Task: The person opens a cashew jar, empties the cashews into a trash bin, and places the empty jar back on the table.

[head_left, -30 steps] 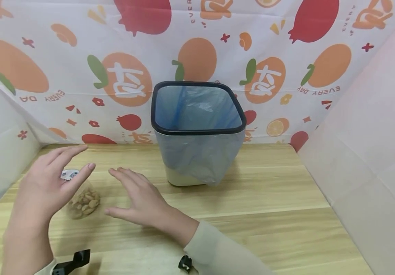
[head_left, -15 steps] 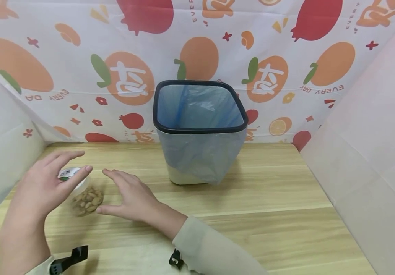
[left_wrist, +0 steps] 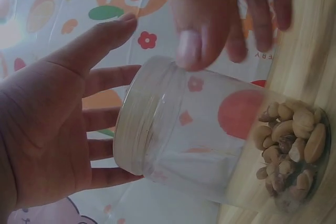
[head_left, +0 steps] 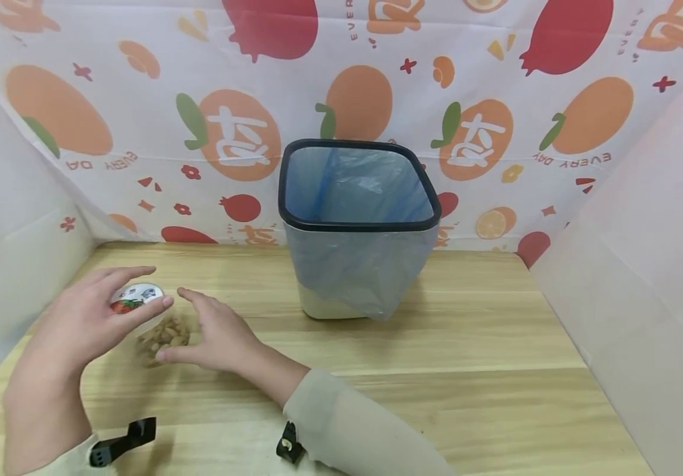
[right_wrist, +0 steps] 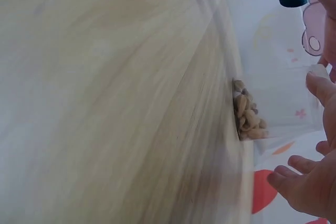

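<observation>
A clear jar point(left_wrist: 210, 135) with nuts point(left_wrist: 289, 150) at its bottom stands upright on the wooden table. Its round lid point(head_left: 137, 293) bears a white printed label with red and green on it. My left hand point(head_left: 88, 317) arches over the jar's left side, thumb spread away; in the left wrist view its fingers reach behind the lid. My right hand point(head_left: 219, 334) is at the jar's right, fingers spread, partly covering the body in the head view. Whether either hand touches the jar cannot be made out.
A bin point(head_left: 359, 227) with a black rim and a bluish plastic liner stands at the back middle of the table point(head_left: 454, 383). A fruit-printed cloth point(head_left: 162, 132) hangs behind it. Pale side walls point(head_left: 644, 264) enclose the table.
My right hand has moved left, closer to the jar. The head view has shifted, so the jar and bin lie further right in it. My left hand still hovers around the lid.
</observation>
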A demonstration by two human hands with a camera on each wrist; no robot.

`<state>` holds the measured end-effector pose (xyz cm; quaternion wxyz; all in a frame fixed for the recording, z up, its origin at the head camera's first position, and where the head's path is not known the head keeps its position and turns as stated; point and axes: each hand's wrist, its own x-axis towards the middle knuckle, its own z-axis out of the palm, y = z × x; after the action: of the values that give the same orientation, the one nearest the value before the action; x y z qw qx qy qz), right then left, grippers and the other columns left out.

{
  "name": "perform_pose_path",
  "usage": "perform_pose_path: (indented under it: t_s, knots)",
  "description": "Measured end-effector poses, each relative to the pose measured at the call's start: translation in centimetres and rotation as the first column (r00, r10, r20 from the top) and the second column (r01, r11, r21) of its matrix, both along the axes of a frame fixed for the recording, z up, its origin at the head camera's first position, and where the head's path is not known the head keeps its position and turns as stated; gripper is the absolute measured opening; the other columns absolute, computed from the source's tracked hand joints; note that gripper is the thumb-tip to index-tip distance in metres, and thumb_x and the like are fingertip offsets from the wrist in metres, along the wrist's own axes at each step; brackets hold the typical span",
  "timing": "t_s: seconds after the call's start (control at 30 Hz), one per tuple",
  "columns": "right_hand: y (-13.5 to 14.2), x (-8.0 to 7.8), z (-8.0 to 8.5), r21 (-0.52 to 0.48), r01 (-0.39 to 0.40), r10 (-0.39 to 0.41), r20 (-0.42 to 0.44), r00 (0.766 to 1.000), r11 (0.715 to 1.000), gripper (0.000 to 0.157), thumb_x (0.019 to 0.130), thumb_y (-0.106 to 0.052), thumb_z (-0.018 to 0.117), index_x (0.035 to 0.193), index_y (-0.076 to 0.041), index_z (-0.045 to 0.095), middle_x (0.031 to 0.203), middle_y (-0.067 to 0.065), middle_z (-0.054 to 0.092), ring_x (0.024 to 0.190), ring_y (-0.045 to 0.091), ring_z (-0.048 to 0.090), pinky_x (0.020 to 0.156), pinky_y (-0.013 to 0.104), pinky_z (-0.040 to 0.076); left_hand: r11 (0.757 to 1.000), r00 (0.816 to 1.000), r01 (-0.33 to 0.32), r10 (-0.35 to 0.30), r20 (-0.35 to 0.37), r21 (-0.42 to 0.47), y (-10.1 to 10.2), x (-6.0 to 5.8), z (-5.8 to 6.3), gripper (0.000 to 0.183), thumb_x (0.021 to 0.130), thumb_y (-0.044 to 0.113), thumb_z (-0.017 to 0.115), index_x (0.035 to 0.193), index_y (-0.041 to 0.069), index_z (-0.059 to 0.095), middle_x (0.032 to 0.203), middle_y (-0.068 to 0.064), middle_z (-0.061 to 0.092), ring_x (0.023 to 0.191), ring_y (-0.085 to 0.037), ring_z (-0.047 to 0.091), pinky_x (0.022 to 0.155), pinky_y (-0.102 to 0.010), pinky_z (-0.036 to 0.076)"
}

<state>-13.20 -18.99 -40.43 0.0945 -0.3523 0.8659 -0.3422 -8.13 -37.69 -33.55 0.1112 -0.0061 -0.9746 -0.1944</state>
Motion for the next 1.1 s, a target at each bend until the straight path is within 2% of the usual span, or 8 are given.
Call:
perform_pose_path:
  t_s: [0.1,0.17,0.33,0.47,0.57,0.73,0.93,1.1]
  knots:
    - [-0.6,-0.1,-0.4,-0.037,0.032,-0.029,0.083,0.996,0.999,0.098,0.078,-0.058,0.078,0.156,-0.038,0.023,0.151,-0.016,0.042,0.123,0.001,0.053,0.093,0.024,0.051,1.000,1.000,0.023,-0.023,0.015,0.013,0.0,0.1,0.0,0.071,0.083,0.051,0.077,0.137,0.011,0.057,0.134,-0.027,0.052,0.113,-0.045,0.053,0.084,-0.064,0.039]
    - [-1.0,-0.1,-0.7,-0.037,0.046,-0.042,0.105,0.994,0.998,0.099,0.077,-0.058,0.080,0.156,-0.039,0.024,0.151,-0.017,0.041,0.127,0.002,0.051,0.095,0.027,0.051,0.999,0.999,0.039,-0.039,0.014,0.020,0.2,0.1,-0.1,0.072,0.079,0.050,0.081,0.136,0.010,0.059,0.133,-0.028,0.052,0.118,-0.047,0.048,0.084,-0.063,0.039]
    - [-2.0,-0.3,-1.3,-0.045,0.057,-0.051,0.138,0.989,0.997,0.103,0.072,-0.057,0.084,0.155,-0.040,0.025,0.153,-0.019,0.038,0.138,0.006,0.042,0.103,0.033,0.048,0.997,0.997,0.071,-0.071,-0.031,0.003,0.5,0.1,-0.3,0.073,0.072,0.044,0.088,0.131,0.009,0.062,0.128,-0.026,0.057,0.113,-0.044,0.052,0.079,-0.052,0.042]
    - [-2.8,-0.5,-1.6,-0.062,0.060,-0.049,0.168,0.985,0.996,0.103,0.071,-0.053,0.086,0.154,-0.040,0.027,0.152,-0.020,0.039,0.139,0.005,0.041,0.103,0.033,0.047,0.996,0.994,0.084,-0.085,-0.070,-0.018,0.4,0.2,-0.3,0.069,0.070,0.035,0.091,0.128,0.009,0.064,0.123,-0.024,0.061,0.108,-0.042,0.055,0.076,-0.046,0.042]
    - [-3.2,-0.6,-1.8,-0.071,0.062,-0.048,0.186,0.981,0.996,0.103,0.071,-0.050,0.088,0.154,-0.040,0.029,0.150,-0.021,0.041,0.137,0.004,0.042,0.103,0.032,0.047,0.996,0.994,0.083,-0.084,-0.065,-0.020,0.3,0.3,-0.4,0.066,0.071,0.032,0.090,0.127,0.009,0.065,0.121,-0.024,0.062,0.106,-0.042,0.055,0.075,-0.044,0.042]
    - [-3.5,-0.6,-2.1,-0.093,0.076,-0.054,0.216,0.975,0.993,0.098,0.071,-0.048,0.088,0.151,-0.043,0.033,0.145,-0.023,0.046,0.133,0.001,0.045,0.101,0.030,0.048,0.997,0.997,0.072,-0.072,-0.023,-0.018,0.3,0.3,-0.3,0.061,0.076,0.036,0.086,0.127,0.011,0.065,0.124,-0.024,0.060,0.108,-0.043,0.054,0.075,-0.045,0.041]
    - [-3.5,-0.8,-2.5,-0.143,0.080,-0.044,0.244,0.969,0.986,0.091,0.071,-0.045,0.089,0.146,-0.046,0.038,0.139,-0.024,0.051,0.127,-0.003,0.048,0.099,0.028,0.048,0.998,0.998,0.068,-0.068,-0.005,-0.006,0.4,0.3,-0.2,0.058,0.079,0.039,0.084,0.127,0.011,0.065,0.125,-0.025,0.058,0.111,-0.046,0.050,0.078,-0.052,0.041]
    - [-2.9,-1.0,-2.7,-0.196,0.065,-0.012,0.259,0.966,0.978,0.090,0.072,-0.043,0.089,0.146,-0.045,0.039,0.138,-0.025,0.050,0.127,-0.003,0.048,0.101,0.029,0.047,0.998,0.998,0.069,-0.069,-0.011,0.011,0.5,0.4,-0.1,0.056,0.080,0.039,0.084,0.126,0.012,0.066,0.124,-0.024,0.058,0.109,-0.045,0.050,0.075,-0.047,0.040]
